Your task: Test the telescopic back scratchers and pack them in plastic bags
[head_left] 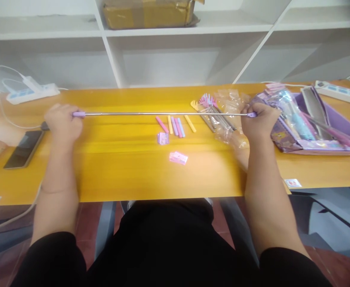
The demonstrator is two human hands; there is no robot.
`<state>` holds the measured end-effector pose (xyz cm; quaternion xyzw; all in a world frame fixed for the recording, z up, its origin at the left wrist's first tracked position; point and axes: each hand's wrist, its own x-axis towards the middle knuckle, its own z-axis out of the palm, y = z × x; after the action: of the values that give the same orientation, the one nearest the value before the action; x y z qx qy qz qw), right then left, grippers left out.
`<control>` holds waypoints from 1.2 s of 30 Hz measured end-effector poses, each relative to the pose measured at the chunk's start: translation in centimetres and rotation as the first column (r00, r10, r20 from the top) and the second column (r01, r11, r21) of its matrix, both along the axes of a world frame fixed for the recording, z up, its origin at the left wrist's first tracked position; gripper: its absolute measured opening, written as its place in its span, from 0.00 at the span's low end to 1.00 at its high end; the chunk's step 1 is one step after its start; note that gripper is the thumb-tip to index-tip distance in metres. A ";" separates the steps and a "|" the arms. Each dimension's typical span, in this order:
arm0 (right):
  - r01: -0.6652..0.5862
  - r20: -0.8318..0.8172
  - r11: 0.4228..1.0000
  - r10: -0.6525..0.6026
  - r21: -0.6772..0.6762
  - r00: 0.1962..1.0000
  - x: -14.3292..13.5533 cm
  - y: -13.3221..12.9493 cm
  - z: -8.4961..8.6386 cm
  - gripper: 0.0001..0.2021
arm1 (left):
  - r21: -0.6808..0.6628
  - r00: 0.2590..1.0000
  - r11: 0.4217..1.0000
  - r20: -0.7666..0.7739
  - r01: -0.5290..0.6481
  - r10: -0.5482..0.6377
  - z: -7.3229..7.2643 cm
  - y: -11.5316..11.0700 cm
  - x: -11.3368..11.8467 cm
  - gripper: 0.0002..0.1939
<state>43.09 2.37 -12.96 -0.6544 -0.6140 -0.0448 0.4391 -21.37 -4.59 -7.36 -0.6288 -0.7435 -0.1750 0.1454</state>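
Note:
A telescopic back scratcher [151, 114] is stretched out level above the table, its thin metal rod running between my two hands. My left hand [61, 124] is closed around the purple handle at one end. At the other end, my right hand [260, 121] grips the purple head, mostly hidden by my fingers. Below the rod lie several coloured handle tubes [176, 126] in pink, yellow, purple and blue. Beside them is a group of back scratchers [213, 111] with yellow, pink and blue claw heads. Small printed cards [178, 158] lie nearer to me.
Crumpled clear plastic bags [228, 103] lie near my right hand. A purple display box [312, 145] with packaged items stands at the right. A phone [24, 149] and a white power strip [33, 93] are at the left. White shelves [175, 32] rise behind, holding a taped carton [149, 15].

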 end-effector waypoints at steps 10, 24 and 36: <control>0.004 0.010 1.000 -0.003 -0.027 1.000 0.2 0.0 0.2 0.28 | -0.044 1.000 0.999 -0.014 -0.014 0.013 -0.2 0.2 0.5 0.18; -0.005 0.030 0.998 0.007 -0.058 1.000 -0.8 -1.0 1.5 0.29 | -0.036 1.000 0.999 -0.018 -0.019 0.018 0.4 -0.2 0.8 0.22; -0.178 0.200 0.967 0.214 -0.184 0.956 -3.9 -0.3 -0.9 0.15 | -0.152 0.990 0.980 -0.041 0.129 -0.137 -1.6 -0.9 6.5 0.17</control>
<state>39.22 2.07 -13.88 -0.6151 -0.7220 -0.0217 0.3162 -14.89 -5.45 -9.01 -0.6904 -0.7069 -0.1125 0.1049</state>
